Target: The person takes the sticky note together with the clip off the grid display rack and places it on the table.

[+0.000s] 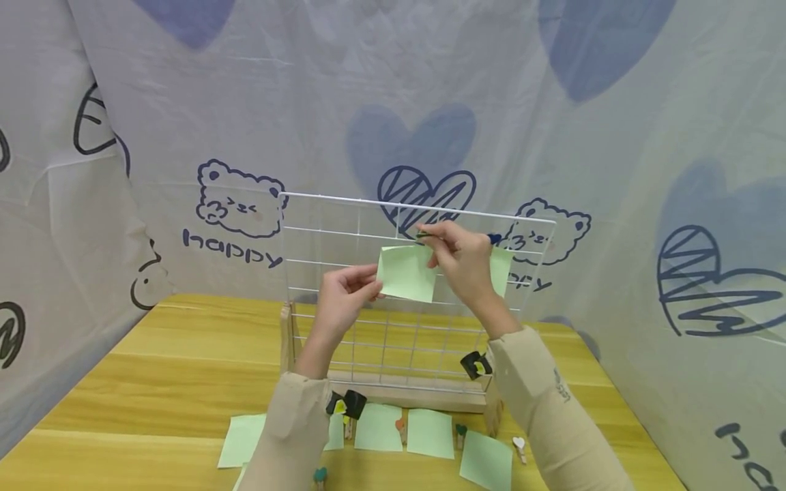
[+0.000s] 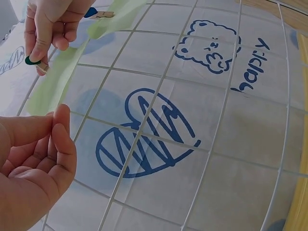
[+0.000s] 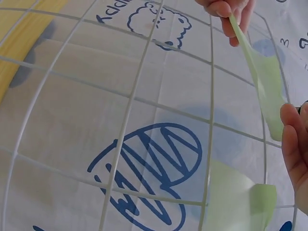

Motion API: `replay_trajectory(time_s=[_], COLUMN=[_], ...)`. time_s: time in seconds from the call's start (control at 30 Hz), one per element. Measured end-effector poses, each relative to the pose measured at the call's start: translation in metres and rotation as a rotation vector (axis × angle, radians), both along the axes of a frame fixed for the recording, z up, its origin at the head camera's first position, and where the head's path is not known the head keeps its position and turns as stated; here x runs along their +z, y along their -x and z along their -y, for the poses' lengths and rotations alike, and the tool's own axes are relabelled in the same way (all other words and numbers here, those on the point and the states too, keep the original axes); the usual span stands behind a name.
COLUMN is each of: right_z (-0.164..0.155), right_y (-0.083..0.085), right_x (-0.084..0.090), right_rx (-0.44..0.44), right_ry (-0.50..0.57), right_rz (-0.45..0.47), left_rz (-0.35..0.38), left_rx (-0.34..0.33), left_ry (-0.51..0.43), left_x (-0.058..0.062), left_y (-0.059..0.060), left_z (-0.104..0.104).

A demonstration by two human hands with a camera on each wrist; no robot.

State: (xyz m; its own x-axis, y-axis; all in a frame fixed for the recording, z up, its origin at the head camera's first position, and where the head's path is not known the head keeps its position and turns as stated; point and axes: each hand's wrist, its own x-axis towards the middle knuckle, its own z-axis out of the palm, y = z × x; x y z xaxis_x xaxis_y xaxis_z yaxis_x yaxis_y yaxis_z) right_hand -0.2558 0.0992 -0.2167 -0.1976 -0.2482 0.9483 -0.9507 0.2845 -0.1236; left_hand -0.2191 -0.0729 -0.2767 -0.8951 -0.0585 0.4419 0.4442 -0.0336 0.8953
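Note:
A white wire grid panel stands upright in a wooden base on the yellow table. My left hand pinches the left edge of a pale green paper note held against the grid. My right hand pinches a small wooden peg with a dark green heart at the note's top edge. In the right wrist view the left fingertips hold the note edge-on. A second green note hangs on the grid to the right under a blue-headed peg.
Several loose green notes and small heart-topped pegs lie on the table in front of the wooden base. A printed cloth with bears and hearts hangs close behind and to both sides.

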Motion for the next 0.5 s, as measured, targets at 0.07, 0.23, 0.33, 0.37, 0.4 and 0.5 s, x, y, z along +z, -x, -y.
replay_trajectory(time_s=[0.07,0.23,0.33,0.37,0.4,0.5], right_z=[0.0,0.0,-0.001,-0.002,-0.002,-0.004], right_y=[-0.002,-0.006,-0.009,-0.01,-0.011,-0.012], right_x=[0.0,0.002,0.003,0.003,0.003,0.001], right_rx=[0.01,0.028,0.029,0.022,0.02,0.024], right_ry=[0.014,0.091,0.124,0.128,0.132,0.147], right_rz=[0.012,0.032,0.043,0.046,0.055,0.091], left_rz=[0.01,0.01,0.022,0.028,0.033,0.041], left_rx=[-0.002,-0.018,-0.036,-0.041,-0.043,-0.051], left_ry=[-0.004,-0.021,-0.046,-0.057,-0.067,-0.093], left_x=[0.0,0.002,0.003,0.003,0.002,0.001], left_y=[-0.001,-0.005,-0.007,-0.008,-0.009,-0.011], left_z=[0.0,0.001,0.001,0.001,0.001,0.002])
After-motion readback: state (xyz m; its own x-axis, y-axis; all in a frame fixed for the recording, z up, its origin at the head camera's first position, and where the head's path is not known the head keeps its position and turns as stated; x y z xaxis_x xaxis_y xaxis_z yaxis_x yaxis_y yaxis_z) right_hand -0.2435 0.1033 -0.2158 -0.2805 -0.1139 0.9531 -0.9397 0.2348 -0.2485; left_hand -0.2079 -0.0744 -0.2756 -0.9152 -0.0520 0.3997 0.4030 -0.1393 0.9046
